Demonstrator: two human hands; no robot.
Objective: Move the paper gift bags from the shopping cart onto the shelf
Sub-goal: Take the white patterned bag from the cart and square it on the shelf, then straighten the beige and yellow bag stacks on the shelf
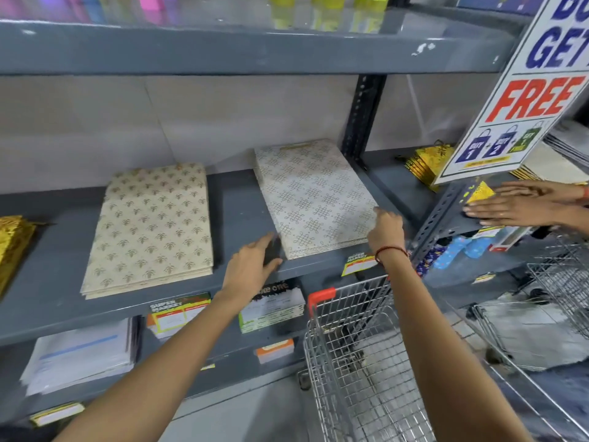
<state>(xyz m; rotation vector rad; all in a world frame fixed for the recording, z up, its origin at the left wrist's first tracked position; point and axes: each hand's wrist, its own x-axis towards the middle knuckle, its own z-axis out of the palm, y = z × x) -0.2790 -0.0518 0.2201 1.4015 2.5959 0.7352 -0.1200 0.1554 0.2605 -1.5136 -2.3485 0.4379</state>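
A flat stack of white gift bags (315, 199) with a grey knot pattern lies on the grey shelf (242, 199), right of centre. My left hand (251, 266) rests open against the stack's near left corner. My right hand (385, 231) touches the stack's near right corner, its fingers curled at the edge. A second stack of cream gift bags (153, 231) with gold motifs lies further left on the same shelf. The wire shopping cart (357, 352) stands below my right arm, and no bags show in it.
Gold bags (12, 247) lie at the shelf's far left, more gold bags (427, 161) in the bay to the right. Another person's hands (516, 205) press on the right-hand shelf under a sale sign (522, 90). A second cart (561, 282) stands at right. Price tags line the shelf edge.
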